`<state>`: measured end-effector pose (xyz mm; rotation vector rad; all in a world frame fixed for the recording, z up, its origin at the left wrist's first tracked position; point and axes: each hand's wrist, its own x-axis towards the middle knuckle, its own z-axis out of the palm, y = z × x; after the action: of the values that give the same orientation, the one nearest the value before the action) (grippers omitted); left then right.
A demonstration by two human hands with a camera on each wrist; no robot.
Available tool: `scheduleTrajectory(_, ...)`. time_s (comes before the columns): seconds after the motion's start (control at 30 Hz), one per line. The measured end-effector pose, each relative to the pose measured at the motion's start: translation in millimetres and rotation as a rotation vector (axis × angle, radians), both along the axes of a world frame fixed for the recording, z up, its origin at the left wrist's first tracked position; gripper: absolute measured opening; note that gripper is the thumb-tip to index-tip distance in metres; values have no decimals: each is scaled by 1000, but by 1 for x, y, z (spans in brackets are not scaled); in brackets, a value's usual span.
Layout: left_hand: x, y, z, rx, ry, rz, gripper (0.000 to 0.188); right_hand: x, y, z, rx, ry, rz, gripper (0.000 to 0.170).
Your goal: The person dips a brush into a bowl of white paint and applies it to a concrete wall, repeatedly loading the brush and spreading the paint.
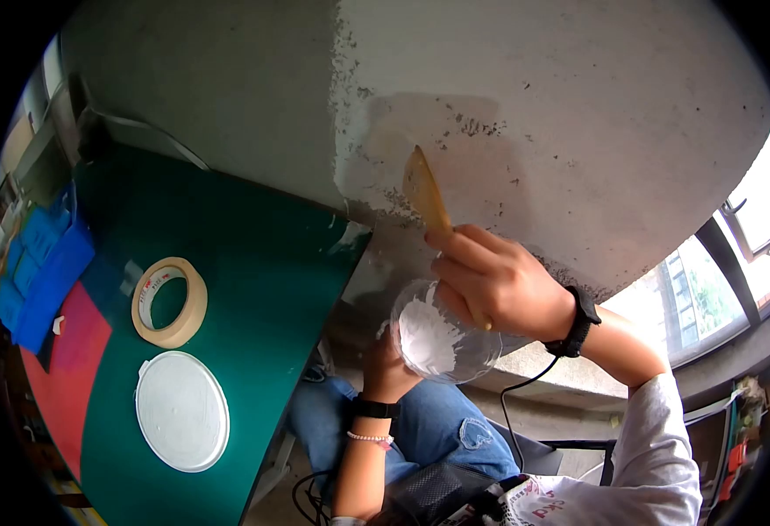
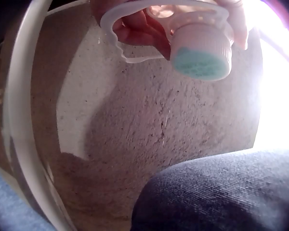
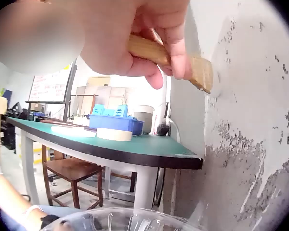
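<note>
My right hand (image 1: 507,280) grips a yellowish scraper (image 1: 427,193) by its handle, fingers curled round it. The blade points up toward the patchy wall (image 1: 569,167); in the right wrist view its tip overlaps the wall. Below it, my left hand (image 1: 388,368) holds a clear plastic container (image 1: 475,355) with white paste (image 1: 426,337) inside, tilted toward the head camera. From underneath, the left wrist view shows a ribbed screw cap (image 2: 202,53) with a teal end and a white loop handle (image 2: 113,29), like an upturned bottle top. Fingers curl round its neck.
On the green table (image 1: 262,263) at the left lie a roll of masking tape (image 1: 194,302) and a round white lid (image 1: 183,412). A blue bin (image 1: 56,280) stands farther back. The table's corner meets the wall. A brown stool (image 3: 74,171) stands beneath.
</note>
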<state>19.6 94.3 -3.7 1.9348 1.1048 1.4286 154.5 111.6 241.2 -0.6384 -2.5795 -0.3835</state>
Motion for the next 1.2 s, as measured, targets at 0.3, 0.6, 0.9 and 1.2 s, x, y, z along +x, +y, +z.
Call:
scheduleTrajectory(0.3,2,-1,7,32,-62,-9,69,-4,2,5,27,3,12,13)
scheduleTrajectory(0.6,1,1,4,60,14,24,67,-4,-3,3,-42,99,40,17)
scheduleTrajectory(0.9,7,2,-7,19,-2,-21,67,-16,15,-4,36,78,83,19)
scheduleTrajectory(1.2,6,3,-10,9,12,-23,68,-28,26,-2,20,66,115,22)
